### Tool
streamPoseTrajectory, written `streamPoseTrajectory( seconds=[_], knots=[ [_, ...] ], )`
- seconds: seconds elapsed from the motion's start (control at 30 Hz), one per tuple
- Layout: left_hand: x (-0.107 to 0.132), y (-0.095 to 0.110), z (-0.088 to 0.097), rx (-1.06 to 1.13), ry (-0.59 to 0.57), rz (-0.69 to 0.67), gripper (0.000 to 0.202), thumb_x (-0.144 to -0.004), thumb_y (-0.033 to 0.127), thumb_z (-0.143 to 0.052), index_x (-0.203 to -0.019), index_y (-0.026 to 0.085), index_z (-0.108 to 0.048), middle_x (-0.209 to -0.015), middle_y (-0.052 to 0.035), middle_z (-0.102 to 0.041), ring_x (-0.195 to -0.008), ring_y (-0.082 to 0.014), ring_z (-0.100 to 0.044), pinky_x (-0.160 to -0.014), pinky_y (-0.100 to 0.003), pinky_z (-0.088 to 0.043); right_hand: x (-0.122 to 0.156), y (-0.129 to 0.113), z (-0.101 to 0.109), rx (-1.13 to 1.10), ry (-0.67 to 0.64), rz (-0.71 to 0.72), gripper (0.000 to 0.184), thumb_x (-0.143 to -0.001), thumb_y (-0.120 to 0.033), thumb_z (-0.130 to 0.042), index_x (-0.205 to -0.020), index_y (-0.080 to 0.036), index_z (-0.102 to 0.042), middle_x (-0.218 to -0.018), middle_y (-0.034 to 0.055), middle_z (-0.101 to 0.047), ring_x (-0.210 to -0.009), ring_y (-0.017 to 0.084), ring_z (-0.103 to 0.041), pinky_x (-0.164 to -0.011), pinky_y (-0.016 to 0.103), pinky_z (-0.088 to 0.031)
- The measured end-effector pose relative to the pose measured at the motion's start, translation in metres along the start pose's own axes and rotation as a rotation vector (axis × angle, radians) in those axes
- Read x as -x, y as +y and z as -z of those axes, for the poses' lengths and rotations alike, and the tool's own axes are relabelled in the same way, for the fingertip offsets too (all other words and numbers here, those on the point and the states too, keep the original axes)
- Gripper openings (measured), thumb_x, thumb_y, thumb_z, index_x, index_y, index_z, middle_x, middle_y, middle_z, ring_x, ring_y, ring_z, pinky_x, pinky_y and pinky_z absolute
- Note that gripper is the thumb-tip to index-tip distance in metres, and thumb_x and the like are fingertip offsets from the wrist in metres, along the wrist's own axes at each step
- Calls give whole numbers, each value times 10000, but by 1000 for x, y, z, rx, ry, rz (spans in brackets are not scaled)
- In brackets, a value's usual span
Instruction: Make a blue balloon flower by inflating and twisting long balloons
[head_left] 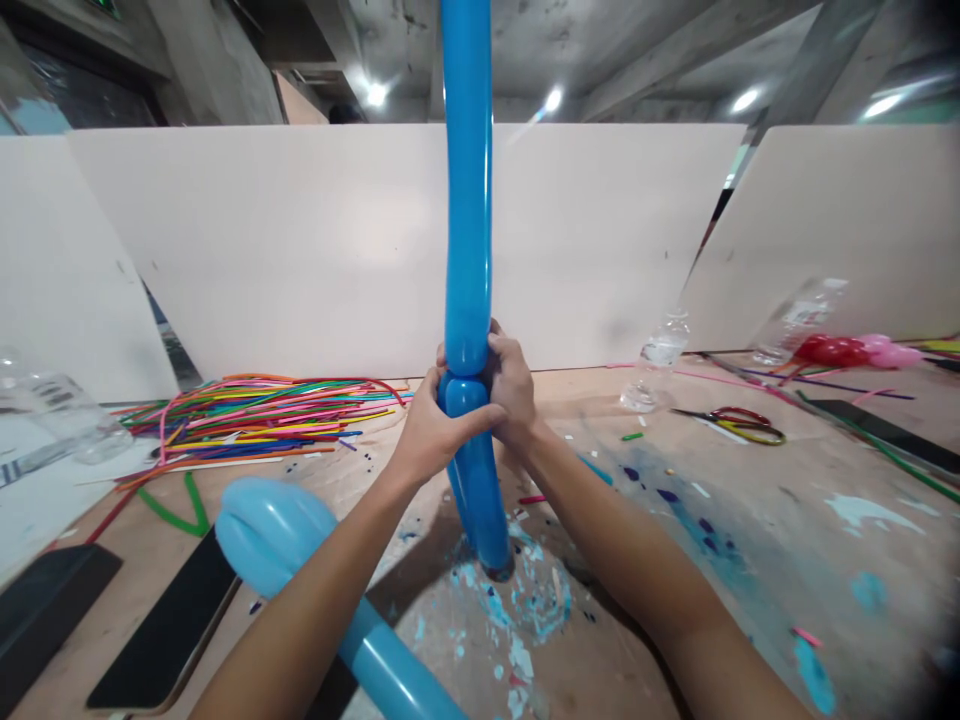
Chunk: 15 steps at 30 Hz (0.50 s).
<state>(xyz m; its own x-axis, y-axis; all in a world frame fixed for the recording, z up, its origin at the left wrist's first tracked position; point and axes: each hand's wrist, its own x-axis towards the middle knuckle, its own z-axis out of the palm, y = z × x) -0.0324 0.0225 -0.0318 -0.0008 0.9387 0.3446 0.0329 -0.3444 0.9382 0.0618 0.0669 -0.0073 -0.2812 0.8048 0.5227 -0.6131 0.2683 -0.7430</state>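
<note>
A long blue balloon [469,200] stands upright in front of me, with a pinched twist partway down. My left hand [444,425] wraps round it at the twist, its thumb lying across the lower section. From the right, my right hand [514,385] grips the balloon at the same height, its fingers partly hidden behind it. The lower end slants down to the table. A lighter blue balloon [281,530] with a folded, bulging end lies under and beside my left forearm.
Many thin coloured balloons [277,415] lie heaped at the back left. Scissors [739,425] and a plastic bottle [660,360] are at right, with red and pink balloons [855,350] beyond. A phone [169,630] lies front left. White panels [300,250] stand behind the paint-spotted table [600,640].
</note>
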Motion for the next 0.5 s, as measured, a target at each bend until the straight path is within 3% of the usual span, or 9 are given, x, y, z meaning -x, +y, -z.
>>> streamPoseTrajectory(
  seconds=[0.13, 0.27, 0.37, 0.5],
  knots=[
    [0, 9, 6, -271, 69, -29, 782, -512, 447, -859, -1170, 182, -529, -1120, -87, -632, -1004, -270, -612, -849, -360, -497, 2, -10, -1, 47, -74, -116, 428, -791, -603, -461, -939, -202, -488, -787, 44, -618, -803, 212, -615, -690, 323, -520],
    [3, 13, 10, -388, 41, -80, 549, -577, 358, -805, -1042, 187, -567, -923, -45, -667, -808, -231, -635, -704, -328, -497, 9, -16, -3, 226, -17, -103, 520, -689, -577, -712, -999, -217, -502, -845, 32, -609, -803, 194, -603, -681, 295, -516],
    [6, 14, 12, -435, 25, -91, 473, -613, 320, -759, -1022, 205, -551, -809, -9, -646, -685, -196, -611, -619, -299, -463, 9, -15, -3, 234, 36, -92, 548, -680, -556, -753, -1018, -218, -485, -841, 19, -594, -741, 165, -584, -655, 289, -517],
    [8, 20, 19, -745, 205, -141, 573, -619, 383, -752, -1123, 243, -520, -889, -36, -636, -771, -248, -616, -665, -333, -438, 4, -19, 3, 350, 9, -26, 495, -672, -489, -788, -987, -214, -523, -853, 9, -606, -759, 157, -574, -657, 281, -505]
  ],
)
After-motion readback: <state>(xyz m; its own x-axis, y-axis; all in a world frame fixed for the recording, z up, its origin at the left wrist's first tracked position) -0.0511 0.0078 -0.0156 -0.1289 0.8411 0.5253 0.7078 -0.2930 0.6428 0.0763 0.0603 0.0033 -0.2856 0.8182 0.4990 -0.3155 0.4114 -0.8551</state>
